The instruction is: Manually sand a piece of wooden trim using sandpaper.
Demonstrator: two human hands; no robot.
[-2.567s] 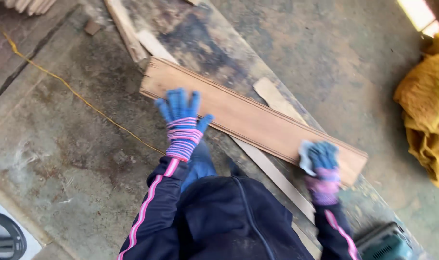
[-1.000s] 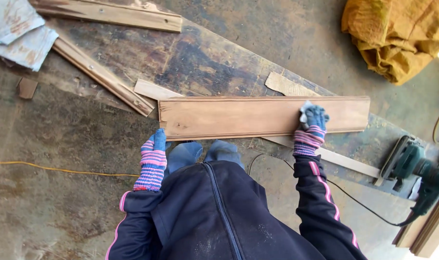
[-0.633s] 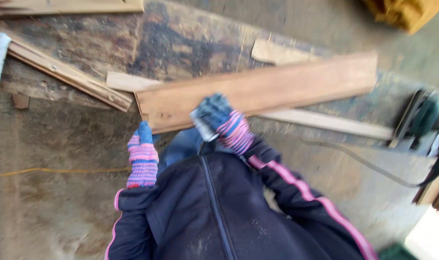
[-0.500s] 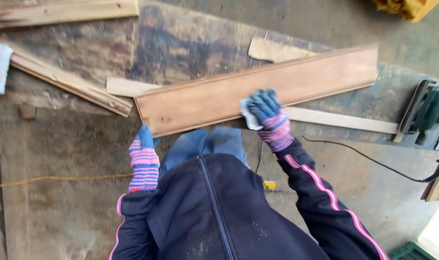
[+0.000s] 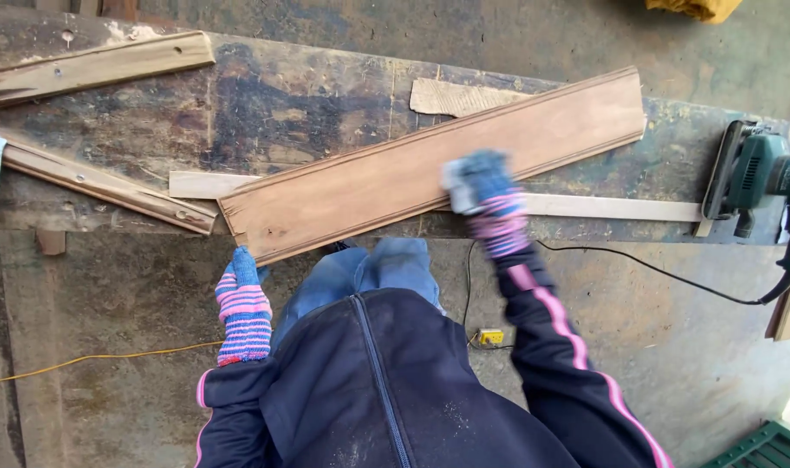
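A long brown wooden board [image 5: 395, 173] with grooved edges lies slanted across a dark, stained plank [image 5: 308, 95] on the ground. My right hand [image 5: 482, 195], in a blue and pink striped glove, presses a small pale sanding pad [image 5: 454, 178] onto the middle of the board; it is blurred from motion. My left hand [image 5: 241, 303], gloved the same way, sits at the board's lower left corner with its fingertips against the edge. I wear a dark jacket with pink stripes and blue trousers.
A green electric sander [image 5: 755, 178] rests at the right, its black cord [image 5: 655, 273] running to a small yellow plug [image 5: 490, 336]. Wooden strips [image 5: 100, 186] and a nailed batten [image 5: 91, 65] lie at the left. A yellow cord [image 5: 91, 357] crosses the concrete floor.
My right hand has swept back and forth along the board with the pad, from the right end to the left and back to the middle. The board's right end has swung away from me.
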